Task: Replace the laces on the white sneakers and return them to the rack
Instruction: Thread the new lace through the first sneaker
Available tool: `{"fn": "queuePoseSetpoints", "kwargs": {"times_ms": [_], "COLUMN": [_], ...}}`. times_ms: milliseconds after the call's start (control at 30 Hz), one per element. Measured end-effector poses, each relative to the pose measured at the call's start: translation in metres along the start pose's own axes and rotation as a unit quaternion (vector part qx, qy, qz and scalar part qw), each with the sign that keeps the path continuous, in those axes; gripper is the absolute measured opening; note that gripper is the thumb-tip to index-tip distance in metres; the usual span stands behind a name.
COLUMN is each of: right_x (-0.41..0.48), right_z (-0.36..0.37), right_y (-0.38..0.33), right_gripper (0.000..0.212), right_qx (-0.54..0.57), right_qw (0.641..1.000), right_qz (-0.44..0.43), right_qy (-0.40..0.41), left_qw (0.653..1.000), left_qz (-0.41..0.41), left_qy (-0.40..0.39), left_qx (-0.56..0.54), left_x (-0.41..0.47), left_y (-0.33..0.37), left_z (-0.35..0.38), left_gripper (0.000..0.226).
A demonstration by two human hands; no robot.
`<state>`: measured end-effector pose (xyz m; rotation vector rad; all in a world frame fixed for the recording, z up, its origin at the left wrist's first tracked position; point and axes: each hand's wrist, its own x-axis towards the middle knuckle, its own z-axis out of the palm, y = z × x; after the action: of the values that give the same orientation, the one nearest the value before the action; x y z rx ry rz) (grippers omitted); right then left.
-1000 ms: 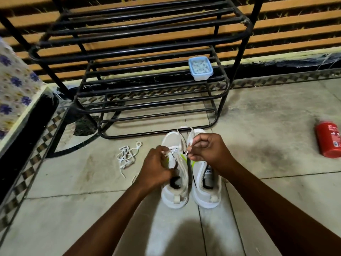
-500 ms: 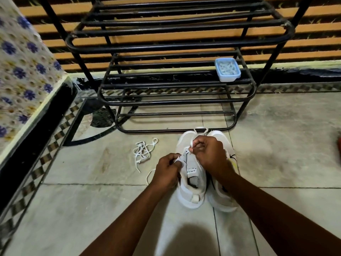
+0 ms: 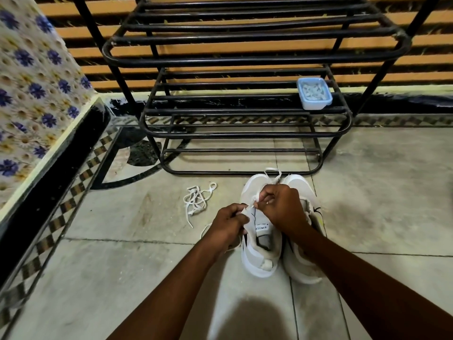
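White mesh sneakers [image 3: 259, 263] stand side by side on the pale tiled floor [image 3: 122, 278], toes just short of the black metal tube rack [image 3: 245, 133]; the left hand [image 3: 226, 223] and right hand [image 3: 282, 207] meet over the left shoe, each grip pinching the flat white lace [image 3: 252, 204] at its tongue; a loose tangle of white lace [image 3: 196, 200] lies near, left of the pair; a small pale blue plastic tub [image 3: 314, 94] sits on a rack shelf.

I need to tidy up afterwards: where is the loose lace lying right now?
The loose lace lies in a tangle on the floor tiles, just left of the white sneakers, in front of the black rack's lower left corner.
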<state>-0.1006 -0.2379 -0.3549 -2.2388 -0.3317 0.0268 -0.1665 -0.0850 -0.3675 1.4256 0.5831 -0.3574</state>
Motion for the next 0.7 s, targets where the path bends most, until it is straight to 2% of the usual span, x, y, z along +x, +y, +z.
{"fn": "queuePoseSetpoints", "kwargs": {"times_ms": [167, 233, 367, 533, 600, 700], "right_x": [0.000, 0.004, 0.012, 0.015, 0.016, 0.023], "right_z": [0.002, 0.002, 0.005, 0.002, -0.001, -0.005], "right_y": [0.002, 0.000, 0.000, 0.009, 0.011, 0.007], "right_gripper": [0.009, 0.018, 0.023, 0.012, 0.024, 0.051], "right_qx": [-0.066, -0.083, -0.103, -0.071, -0.060, -0.082], "right_qw": [0.994, 0.988, 0.986, 0.994, 0.996, 0.985], "right_qz": [-0.076, -0.099, -0.058, -0.012, -0.037, -0.106], "right_qy": [-0.047, -0.088, -0.116, -0.078, -0.061, -0.109], "left_qw": [1.000, 1.000, 0.999, 1.000, 1.000, 1.000], "left_qz": [0.023, 0.028, 0.027, 0.021, 0.020, 0.027], "left_qy": [-0.009, -0.011, 0.000, -0.006, -0.010, -0.012], "left_qx": [0.000, 0.007, 0.023, 0.018, 0.015, 0.001], "left_x": [-0.004, -0.004, -0.003, -0.002, -0.002, -0.004], "left_y": [0.004, 0.004, 0.003, 0.004, 0.004, 0.005], "left_z": [0.005, 0.004, 0.003, 0.004, 0.004, 0.006], "left_gripper": [0.021, 0.020, 0.024, 0.023, 0.023, 0.023]}}
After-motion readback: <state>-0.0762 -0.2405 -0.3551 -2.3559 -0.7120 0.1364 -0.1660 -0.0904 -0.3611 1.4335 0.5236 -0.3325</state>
